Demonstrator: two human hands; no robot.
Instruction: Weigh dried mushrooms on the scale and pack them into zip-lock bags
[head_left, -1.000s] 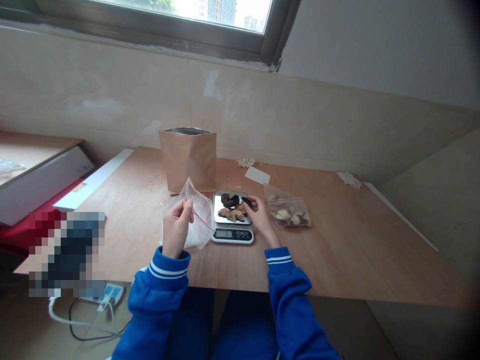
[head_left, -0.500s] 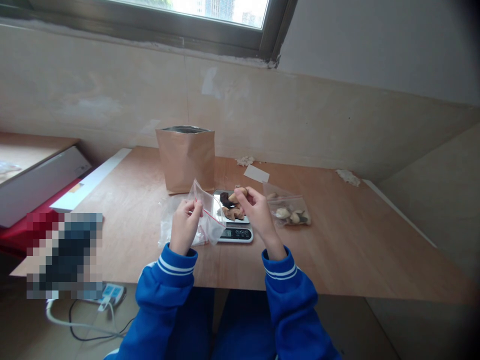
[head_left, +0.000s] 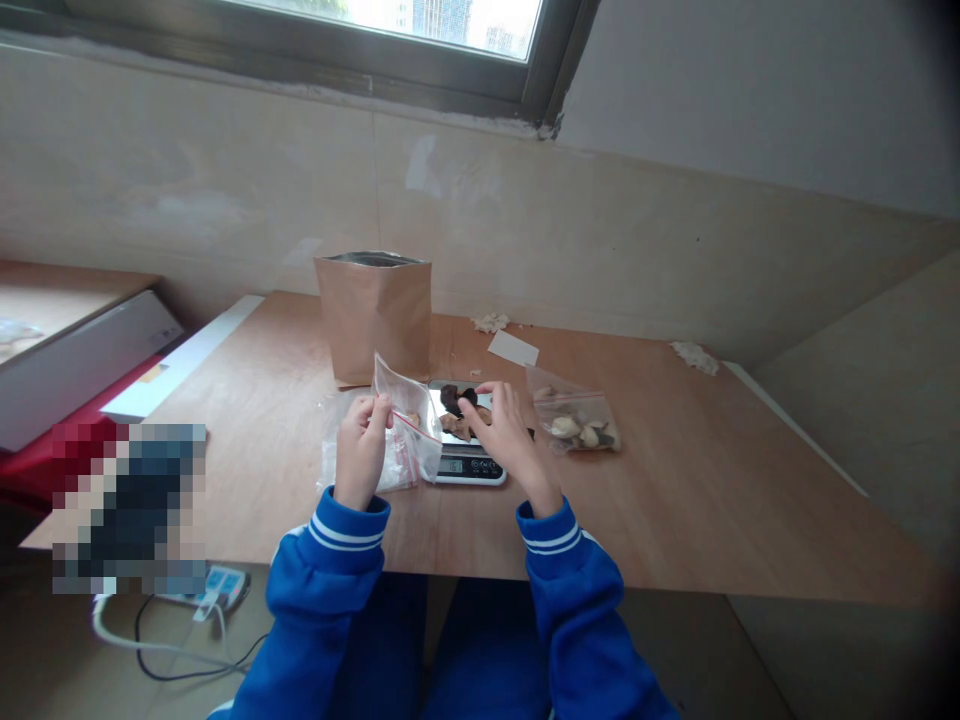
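- Left hand (head_left: 362,440): thumb and fingers pinched on the lip of a clear zip bag (head_left: 409,390), mouth gaping toward the right hand; a tan piece shows inside.
- Right hand (head_left: 510,435): thumb and fingers spread over the scale; no gripped item visible.
- Digital kitchen scale (head_left: 466,472): on the desk (head_left: 675,500), between the hands; partly hidden by the right.
- Dark curled piece (head_left: 452,397) and tan dried pieces (head_left: 457,428): on the scale plate, just beyond the right thumb.
- Handling, as judged: pieces light, fairly stiff, perhaps brittle; best pinched lightly by a thick edge. Bag soft, limp, slippery; best held at its red-striped lip.
- Second zip bag (head_left: 581,430), with pale pieces: right of the right hand.
- Kraft pouch (head_left: 375,320): upright beyond the left hand; front plain, no label.
- Writing: display appears to read 161; button marks too small; no brand legible.
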